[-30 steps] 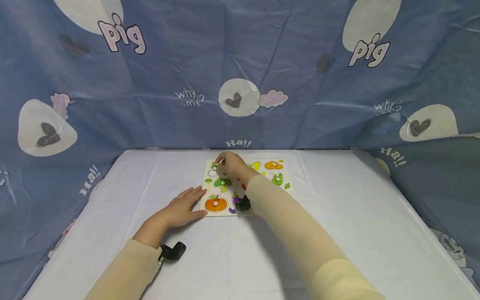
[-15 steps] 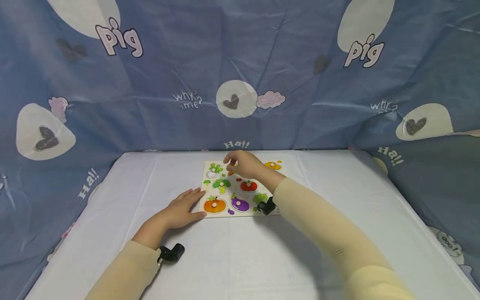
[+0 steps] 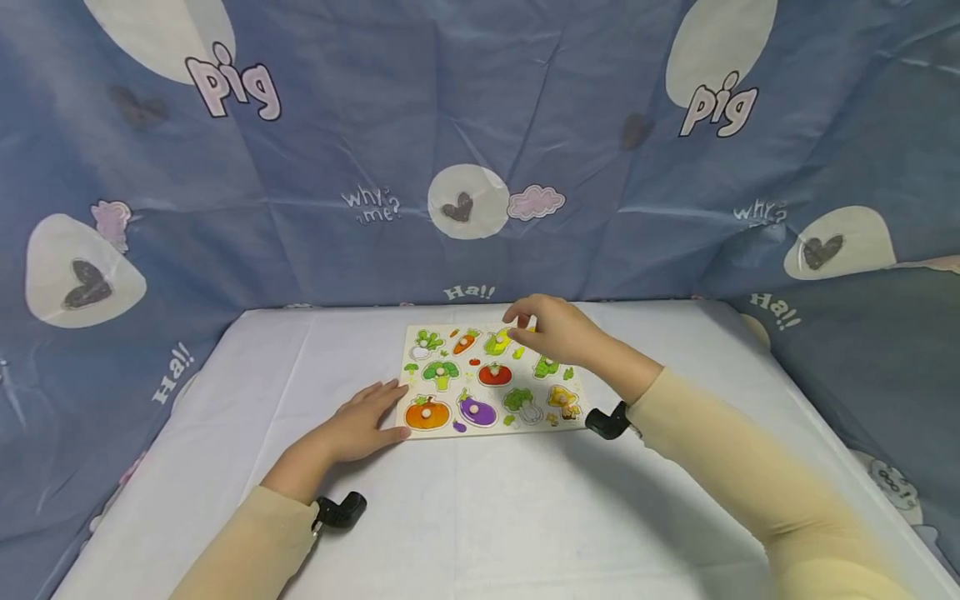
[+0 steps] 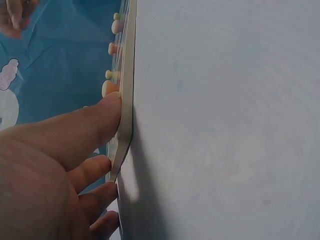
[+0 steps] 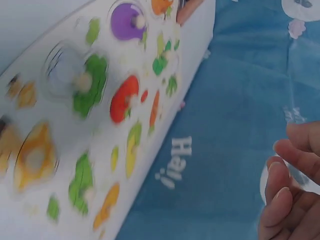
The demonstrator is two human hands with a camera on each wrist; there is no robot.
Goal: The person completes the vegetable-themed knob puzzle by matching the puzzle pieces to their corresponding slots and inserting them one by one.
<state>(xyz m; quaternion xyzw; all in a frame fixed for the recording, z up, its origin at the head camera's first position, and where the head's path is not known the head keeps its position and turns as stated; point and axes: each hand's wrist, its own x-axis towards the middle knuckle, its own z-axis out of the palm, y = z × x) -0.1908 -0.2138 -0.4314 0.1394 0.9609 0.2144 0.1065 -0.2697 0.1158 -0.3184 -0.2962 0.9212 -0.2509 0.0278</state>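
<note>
A white wooden peg puzzle board (image 3: 523,371) lies flat on the table. Vegetable pieces with round knobs sit in it, among them a pumpkin (image 3: 427,414), an eggplant (image 3: 480,411), a tomato (image 3: 495,375) and corn (image 3: 497,342). My left hand (image 3: 356,423) rests at the board's left edge. In the left wrist view, its thumb (image 4: 95,120) touches the edge near the corner, and the other fingers meet the adjoining side. Over the board's back right part hovers my right hand (image 3: 558,333), loosely bent. The right wrist view shows nothing between its fingers (image 5: 277,207).
A white cloth (image 3: 480,517) covers the table. Behind and at both sides hangs a blue printed curtain (image 3: 337,250). Black wrist cameras (image 3: 341,510) sit on both forearms, the right one (image 3: 607,422) close to the board's front right corner.
My right hand has moved right from the board's back left, past the carrot to beyond the corn, uncovering most pieces. My left hand stays at the left edge.
</note>
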